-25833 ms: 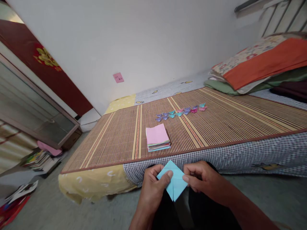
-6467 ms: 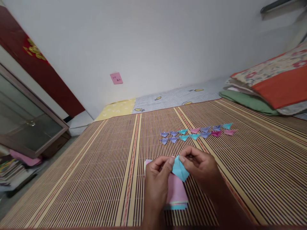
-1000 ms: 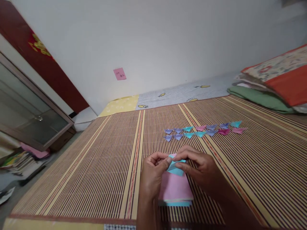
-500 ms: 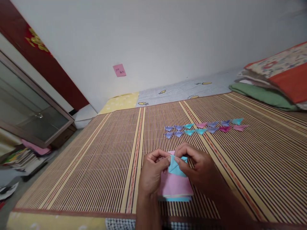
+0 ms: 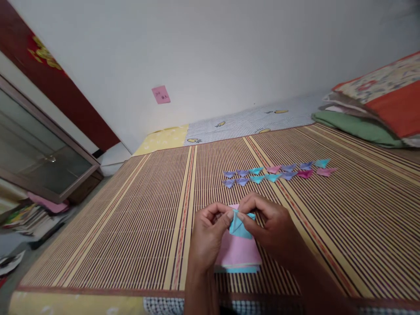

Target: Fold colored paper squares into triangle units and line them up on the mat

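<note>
Both hands pinch a small folded light-blue sheet of origami paper (image 5: 240,228), its creases showing on the near face. My left hand (image 5: 208,234) grips its upper left corner between thumb and index finger. My right hand (image 5: 271,223) has thumb and fingers closed on the top edge, close to the left thumb. Below the folded sheet lies a stack of square paper (image 5: 238,251), pink on top with light blue at the bottom edge. Farther back, folded paper boats stand in two rows, among them a magenta boat (image 5: 305,173) and a turquoise boat (image 5: 273,177).
A striped bamboo mat (image 5: 131,218) covers the bed. Folded bedding (image 5: 387,105) is piled at the right rear. A pink note (image 5: 161,94) is stuck to the white wall. Left of the bed are a glass-fronted cabinet (image 5: 42,148) and stacked books (image 5: 29,218).
The view has shifted slightly. My hands remain pinched on the light-blue paper, and its top edge looks a little more turned over between the thumbs.
</note>
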`<state>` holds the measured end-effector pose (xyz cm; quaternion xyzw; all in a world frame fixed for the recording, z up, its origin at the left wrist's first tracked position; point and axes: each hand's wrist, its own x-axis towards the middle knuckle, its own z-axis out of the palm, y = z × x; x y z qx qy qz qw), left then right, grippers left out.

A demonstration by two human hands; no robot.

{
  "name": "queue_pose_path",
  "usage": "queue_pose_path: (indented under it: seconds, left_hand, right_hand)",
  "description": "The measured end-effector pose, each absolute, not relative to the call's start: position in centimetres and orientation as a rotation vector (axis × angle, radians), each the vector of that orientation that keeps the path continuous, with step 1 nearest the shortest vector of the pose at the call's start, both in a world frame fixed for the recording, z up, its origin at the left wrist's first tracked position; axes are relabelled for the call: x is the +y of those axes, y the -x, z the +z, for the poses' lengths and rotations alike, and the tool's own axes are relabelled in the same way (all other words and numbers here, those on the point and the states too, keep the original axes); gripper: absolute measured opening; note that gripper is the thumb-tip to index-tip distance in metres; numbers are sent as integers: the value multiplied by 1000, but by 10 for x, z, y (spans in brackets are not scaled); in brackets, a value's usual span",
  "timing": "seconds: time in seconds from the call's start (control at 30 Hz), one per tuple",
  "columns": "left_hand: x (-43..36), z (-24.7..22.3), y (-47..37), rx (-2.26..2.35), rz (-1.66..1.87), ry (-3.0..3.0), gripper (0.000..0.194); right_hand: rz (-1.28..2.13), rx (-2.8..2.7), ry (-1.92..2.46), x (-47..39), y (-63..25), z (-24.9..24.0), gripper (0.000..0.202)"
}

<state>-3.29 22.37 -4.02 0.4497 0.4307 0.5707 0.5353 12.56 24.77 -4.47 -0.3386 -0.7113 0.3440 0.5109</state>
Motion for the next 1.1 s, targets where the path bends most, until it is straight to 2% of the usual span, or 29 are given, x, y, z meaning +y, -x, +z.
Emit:
queue_pose_path:
  seconds: [0.3, 0.37, 0.53, 0.87, 1.1]
  left_hand:
    - [220, -37, 31, 1090, 1334, -1088, 20]
    - [221, -39, 31, 1097, 1344, -1083, 21]
    - [225, -45, 32, 1115, 1420, -1032, 21]
    - [228, -49, 32, 1017, 1433, -991, 22]
    - [227, -48, 33, 1012, 1343, -1091, 16]
  right_hand:
    - [879, -1688, 915, 248, -127, -46, 13]
    - [991, -1669, 940, 250, -130, -49, 10]
    - [1327, -1645, 855, 256, -142, -55, 22]
    - [1126, -1681, 897, 252, -138, -49, 30]
    - [1153, -1735, 871, 250, -136, -43, 32]
